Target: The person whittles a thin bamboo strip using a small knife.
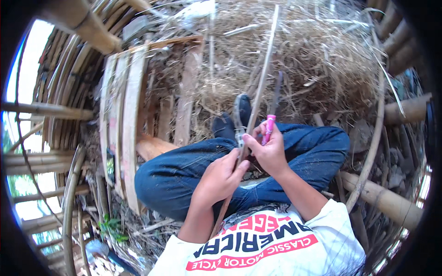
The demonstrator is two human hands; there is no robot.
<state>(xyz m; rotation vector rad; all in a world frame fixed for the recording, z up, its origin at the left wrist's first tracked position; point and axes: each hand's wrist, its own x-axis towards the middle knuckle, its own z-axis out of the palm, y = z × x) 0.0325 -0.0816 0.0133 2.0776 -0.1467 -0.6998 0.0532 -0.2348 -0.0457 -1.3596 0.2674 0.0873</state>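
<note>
A long, thin bamboo strip (263,78) runs from the far middle down between my knees to my shirt. My left hand (220,177) is closed around its lower part, thumb lying along it. Just beyond, my right hand (268,149) grips the pink handle of a knife (268,129). The knife's dark, narrow blade points up and away from me. The right thumb and fingertips also touch the strip. A small greyish, shiny piece (240,136) shows beside the strip at the fingers; I cannot make out what it is.
I sit cross-legged in jeans (179,177), with dark shoes (242,110) ahead. A slatted wooden panel (133,115) lies at the left. Dry straw and shavings (322,60) cover the ground beyond. Bamboo poles (384,200) stand close at the right, more bamboo railing (46,109) at the left.
</note>
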